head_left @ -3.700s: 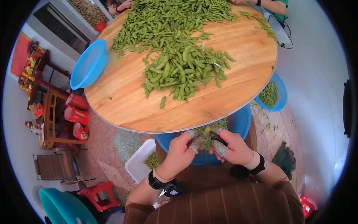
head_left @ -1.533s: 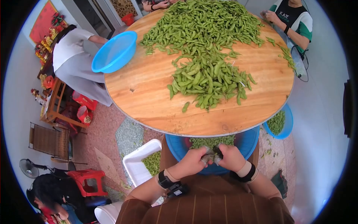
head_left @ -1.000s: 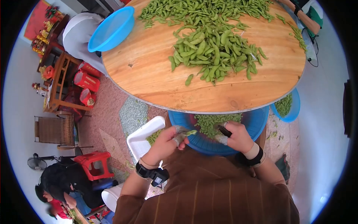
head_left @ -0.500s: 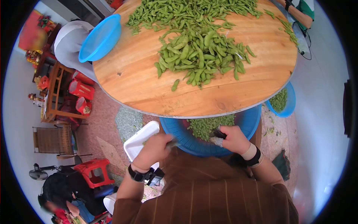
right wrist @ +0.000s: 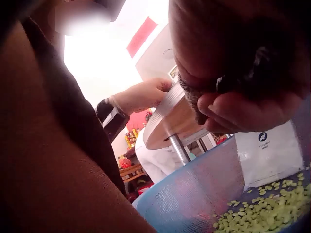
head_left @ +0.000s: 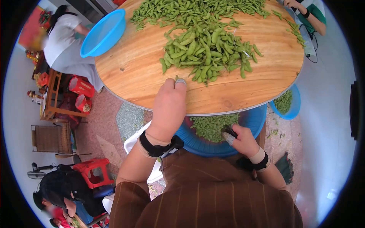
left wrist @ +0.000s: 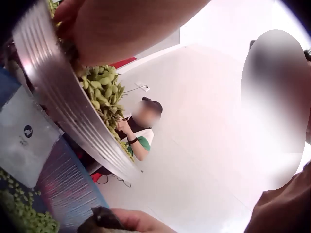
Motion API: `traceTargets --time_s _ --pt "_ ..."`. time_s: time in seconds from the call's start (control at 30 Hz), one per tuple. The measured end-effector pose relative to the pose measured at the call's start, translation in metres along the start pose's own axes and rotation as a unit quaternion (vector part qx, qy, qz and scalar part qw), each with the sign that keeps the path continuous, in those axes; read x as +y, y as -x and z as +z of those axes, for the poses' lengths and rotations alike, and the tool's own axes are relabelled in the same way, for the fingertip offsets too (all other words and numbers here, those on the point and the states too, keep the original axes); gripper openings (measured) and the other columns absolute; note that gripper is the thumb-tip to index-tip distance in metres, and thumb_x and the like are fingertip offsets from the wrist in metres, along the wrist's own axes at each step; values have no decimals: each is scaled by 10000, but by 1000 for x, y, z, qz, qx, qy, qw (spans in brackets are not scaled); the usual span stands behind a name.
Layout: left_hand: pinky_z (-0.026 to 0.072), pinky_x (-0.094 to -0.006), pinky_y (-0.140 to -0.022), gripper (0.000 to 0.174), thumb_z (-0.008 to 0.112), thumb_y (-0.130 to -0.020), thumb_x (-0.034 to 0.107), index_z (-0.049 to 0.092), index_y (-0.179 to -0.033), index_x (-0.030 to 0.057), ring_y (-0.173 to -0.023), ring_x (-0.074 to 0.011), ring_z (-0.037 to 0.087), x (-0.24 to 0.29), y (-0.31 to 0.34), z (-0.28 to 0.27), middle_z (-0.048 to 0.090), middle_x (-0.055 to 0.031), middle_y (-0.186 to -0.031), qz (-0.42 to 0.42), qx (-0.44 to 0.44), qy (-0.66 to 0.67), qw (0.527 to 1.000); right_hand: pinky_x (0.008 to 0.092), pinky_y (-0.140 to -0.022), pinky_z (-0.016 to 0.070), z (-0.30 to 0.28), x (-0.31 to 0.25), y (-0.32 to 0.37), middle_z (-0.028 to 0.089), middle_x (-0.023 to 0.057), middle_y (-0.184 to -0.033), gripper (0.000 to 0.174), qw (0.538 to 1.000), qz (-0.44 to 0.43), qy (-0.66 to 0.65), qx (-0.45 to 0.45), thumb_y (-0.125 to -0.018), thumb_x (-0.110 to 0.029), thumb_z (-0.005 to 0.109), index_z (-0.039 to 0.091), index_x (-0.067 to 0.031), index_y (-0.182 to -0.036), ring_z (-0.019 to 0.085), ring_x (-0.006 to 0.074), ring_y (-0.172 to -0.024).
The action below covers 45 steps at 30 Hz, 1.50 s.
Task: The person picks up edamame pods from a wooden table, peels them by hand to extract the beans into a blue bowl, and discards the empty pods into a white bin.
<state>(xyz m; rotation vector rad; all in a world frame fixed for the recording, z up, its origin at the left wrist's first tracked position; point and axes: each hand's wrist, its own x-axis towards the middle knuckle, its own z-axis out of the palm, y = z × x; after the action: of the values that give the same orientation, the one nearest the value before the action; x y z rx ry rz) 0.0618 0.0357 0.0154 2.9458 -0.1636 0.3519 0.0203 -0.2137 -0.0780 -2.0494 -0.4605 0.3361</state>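
My left hand (head_left: 170, 100) reaches over the front edge of the round wooden table (head_left: 144, 91). Its wrapped fingertips pinch a single green soybean pod (head_left: 176, 77), mostly hidden by the fingers. Beyond it lies a heap of soybean pods (head_left: 207, 49). My right hand (head_left: 244, 140) stays low over a blue basin (head_left: 197, 146) with shelled green beans (head_left: 211, 127) in it. Between its grey-wrapped thumb and curled fingers it holds a small black object (head_left: 229, 131), whose kind I cannot tell. In the right wrist view, the right-hand fingers (right wrist: 233, 111) are curled and dark.
A light-blue bowl (head_left: 103, 33) sits at the table's left edge. A blue bowl of green pieces (head_left: 284, 102) stands at the right, and a white tray (head_left: 131, 142) at the left. Other people are around, one in white (head_left: 64, 38) and one in black (head_left: 61, 186).
My hands, together over the basin earlier, have parted. The left hand swung left over the white tray, then up onto the table to the lone pod. The right hand stayed over the basin.
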Motion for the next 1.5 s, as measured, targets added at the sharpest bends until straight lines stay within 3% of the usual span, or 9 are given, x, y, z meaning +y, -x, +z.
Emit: traceTargets --time_s 0.13,0.23,0.4,0.7,1.03,1.33,1.4,1.43,1.5 --pt "508 -351 -716 262 611 -756 -35 579 -1016 -29 -855 -309 614 -7 4 -5 589 -189 -1032 -33 -11 17 999 307 -497 435 -9 -7 8 541 110 -606 194 987 113 -106 -30 -859 -180 621 549 -3 -827 548 158 -555" --pt "513 -295 -705 275 577 -789 -81 548 -1050 1 -867 -198 620 -7 26 -5 596 -115 -1027 -72 -27 310 948 251 -470 429 -13 -17 5 575 43 -644 156 958 173 -219 -67 -875 -178 612 567 -29 -867 536 82 -553" --pt "503 -245 -715 362 570 -837 -60 457 -1168 34 -815 -133 613 25 69 13 596 -61 -977 -127 -245 676 683 208 -453 417 -20 -38 -11 583 2 -680 133 880 159 -430 -125 -884 -173 608 576 -44 -888 502 55 -508" --pt "469 -231 -754 209 575 -872 -8 597 -1078 14 -822 -69 557 34 79 38 611 -23 -910 -5 -218 433 875 200 -452 396 -8 -42 -10 554 2 -659 144 933 104 -333 -83 -896 -168 595 550 -32 -903 496 61 -503" --pt "465 -268 -744 237 559 -880 8 608 -1112 5 -832 -113 553 34 79 36 611 -1 -923 -100 -214 594 769 201 -466 429 -19 -47 2 600 9 -790 139 936 87 -317 -129 -923 -114 472 512 -36 -1031 506 51 -549" --pt "460 -297 -696 151 553 -892 22 638 -1015 5 -751 -167 565 35 66 17 593 -40 -838 114 -94 406 902 193 -446 345 -29 -51 2 530 -2 -730 232 835 153 -498 -178 -956 -118 472 512 -63 -1177 422 36 -535" --pt "437 -295 -619 160 546 -889 48 620 -1027 14 -687 -150 539 36 67 16 572 -50 -797 -144 -295 698 636 193 -451 341 -31 -56 4 520 -5 -726 273 797 174 -548 -188 -954 -122 478 511 -72 -1220 417 36 -541" --pt "437 -295 -619 160 546 -889 48 620 -1027 14 -687 -150 539 37 69 20 572 -50 -797 -143 -295 699 636 194 -459 347 -30 -58 6 520 -4 -732 307 805 141 -544 -189 -948 -122 488 502 -75 -1252 425 42 -546" --pt "389 -266 -575 178 535 -927 137 592 -1043 16 -635 -109 477 37 75 34 529 -25 -765 -152 -351 886 260 194 -466 353 -26 -54 5 521 -4 -738 344 813 110 -540 -190 -943 -122 499 494 -78 -1283 432 47 -551"
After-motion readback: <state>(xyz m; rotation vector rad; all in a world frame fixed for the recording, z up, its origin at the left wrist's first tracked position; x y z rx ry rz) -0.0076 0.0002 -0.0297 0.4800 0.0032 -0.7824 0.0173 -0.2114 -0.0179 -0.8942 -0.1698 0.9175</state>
